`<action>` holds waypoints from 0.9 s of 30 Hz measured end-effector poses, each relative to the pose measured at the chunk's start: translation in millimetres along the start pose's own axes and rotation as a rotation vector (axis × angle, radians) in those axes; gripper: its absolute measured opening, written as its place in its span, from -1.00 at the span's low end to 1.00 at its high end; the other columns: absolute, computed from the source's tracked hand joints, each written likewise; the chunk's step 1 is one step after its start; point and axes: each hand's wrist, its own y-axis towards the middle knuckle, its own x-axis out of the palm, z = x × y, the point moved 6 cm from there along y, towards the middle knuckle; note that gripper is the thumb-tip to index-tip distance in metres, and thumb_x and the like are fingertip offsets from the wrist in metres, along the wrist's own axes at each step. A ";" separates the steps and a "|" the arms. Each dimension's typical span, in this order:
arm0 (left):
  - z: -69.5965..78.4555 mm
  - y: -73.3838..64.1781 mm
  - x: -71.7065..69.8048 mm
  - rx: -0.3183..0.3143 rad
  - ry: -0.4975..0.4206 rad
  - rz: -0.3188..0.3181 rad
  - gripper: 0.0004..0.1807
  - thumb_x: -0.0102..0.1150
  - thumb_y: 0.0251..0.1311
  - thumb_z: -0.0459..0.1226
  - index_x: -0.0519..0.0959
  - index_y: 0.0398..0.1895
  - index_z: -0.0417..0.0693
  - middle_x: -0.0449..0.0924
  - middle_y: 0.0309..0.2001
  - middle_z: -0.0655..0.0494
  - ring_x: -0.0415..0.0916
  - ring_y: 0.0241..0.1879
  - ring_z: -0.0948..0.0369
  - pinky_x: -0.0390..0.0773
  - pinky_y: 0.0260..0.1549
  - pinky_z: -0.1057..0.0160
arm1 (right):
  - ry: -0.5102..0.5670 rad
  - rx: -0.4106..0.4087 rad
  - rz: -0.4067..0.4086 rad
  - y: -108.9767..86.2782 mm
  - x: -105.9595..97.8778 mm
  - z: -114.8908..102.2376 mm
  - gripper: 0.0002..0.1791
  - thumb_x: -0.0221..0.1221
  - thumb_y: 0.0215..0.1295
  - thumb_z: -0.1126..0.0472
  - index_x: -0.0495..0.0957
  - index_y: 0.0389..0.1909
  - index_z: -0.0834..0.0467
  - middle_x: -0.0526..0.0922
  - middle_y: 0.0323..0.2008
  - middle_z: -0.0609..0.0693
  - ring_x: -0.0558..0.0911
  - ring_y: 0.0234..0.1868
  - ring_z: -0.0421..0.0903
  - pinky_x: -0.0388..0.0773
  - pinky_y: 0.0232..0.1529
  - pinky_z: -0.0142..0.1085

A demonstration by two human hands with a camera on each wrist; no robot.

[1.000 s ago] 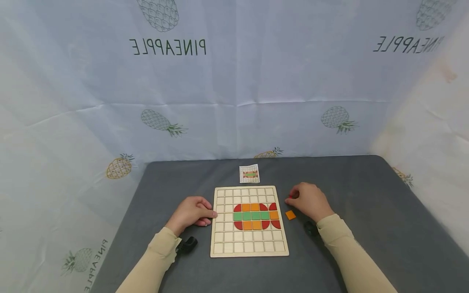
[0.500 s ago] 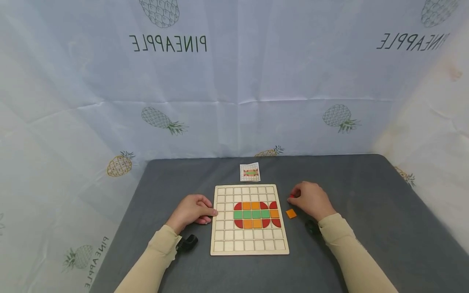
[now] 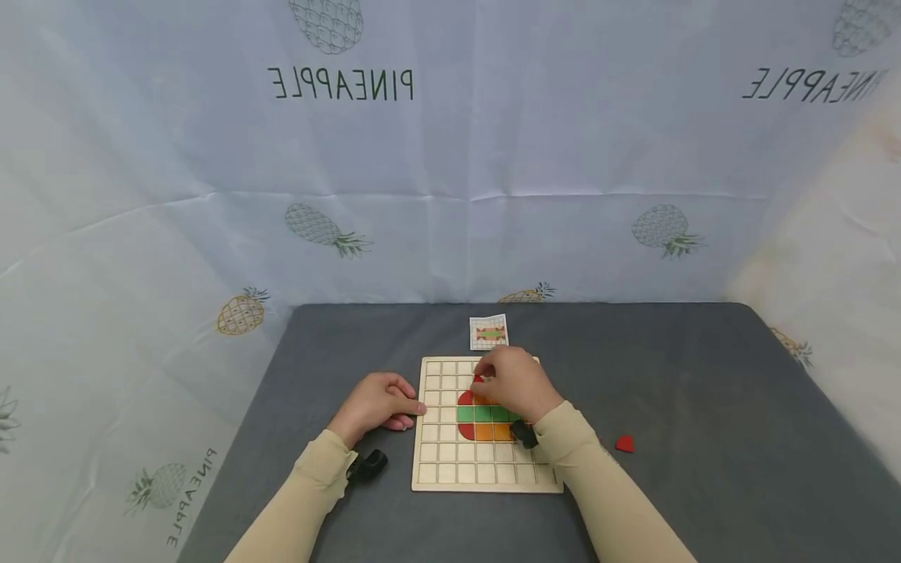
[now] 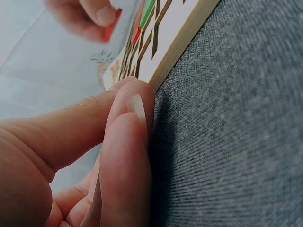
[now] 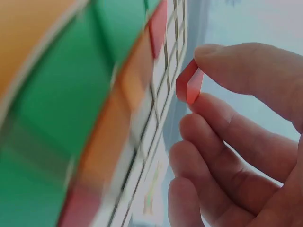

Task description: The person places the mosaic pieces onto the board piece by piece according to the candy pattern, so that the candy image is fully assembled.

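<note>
A pale wooden grid board (image 3: pixel 446 474) lies on the table, bearing red, orange and green (image 3: pixel 466 414) tiles. At its left edge is my left hand (image 3: pixel 380 403), thumb over the rim and the other fingers curled against the side. In the left wrist view, the left fingertips (image 4: pixel 137 104) meet at the board's edge. Over the board's upper middle, my right hand (image 3: pixel 517 383) pinches a small red tile (image 5: pixel 189 82) between thumb and index finger. The right wrist view has that tile raised off the grid. The hand and forearm cover the tiles on the board's right side.
A small pattern card (image 3: pixel 489 333) lies just behind the board. One loose red tile (image 3: pixel 624 443) lies right of my right forearm on the dark grey table (image 3: pixel 697 383). A pineapple-print cloth (image 3: pixel 450 141) hangs behind. Black straps sit at both wrists.
My right hand has moved left from beside the board to over it, carrying the red tile. A loose red tile has come into sight; the loose orange one is now hidden. The left hand stays put.
</note>
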 end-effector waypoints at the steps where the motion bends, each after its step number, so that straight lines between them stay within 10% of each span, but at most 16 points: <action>1: 0.1 0.3 0.3 0.000 -0.003 -0.002 -0.57 0.72 0.06 -0.18 0.66 -0.15 -0.14 0.76 -0.42 -0.01 0.76 -0.49 0.19 0.79 -0.43 0.21 | -0.003 -0.021 -0.013 2.2 5.7 -6.1 -0.86 0.55 0.26 0.10 0.82 -0.25 0.04 0.72 -0.31 -0.11 0.57 -0.35 -0.18 0.62 -0.28 -0.26; 12: -1.1 2.6 -0.3 0.020 -0.018 -0.014 -0.58 0.71 0.08 -0.19 0.64 -0.16 -0.16 0.76 -0.43 0.00 0.75 -0.50 0.21 0.78 -0.44 0.23 | -0.087 -0.156 -0.102 15.8 36.6 -42.8 -0.85 0.57 0.23 0.09 0.81 -0.29 0.02 0.68 -0.34 -0.14 0.56 -0.36 -0.22 0.61 -0.28 -0.28; 27: 0.1 1.7 -0.9 0.011 -0.018 -0.010 -0.58 0.71 0.08 -0.18 0.64 -0.17 -0.15 0.75 -0.43 -0.01 0.75 -0.49 0.20 0.79 -0.43 0.22 | -0.108 -0.139 -0.107 13.6 39.0 -40.8 -0.87 0.55 0.26 0.06 0.80 -0.34 -0.02 0.67 -0.37 -0.16 0.55 -0.42 -0.23 0.59 -0.35 -0.28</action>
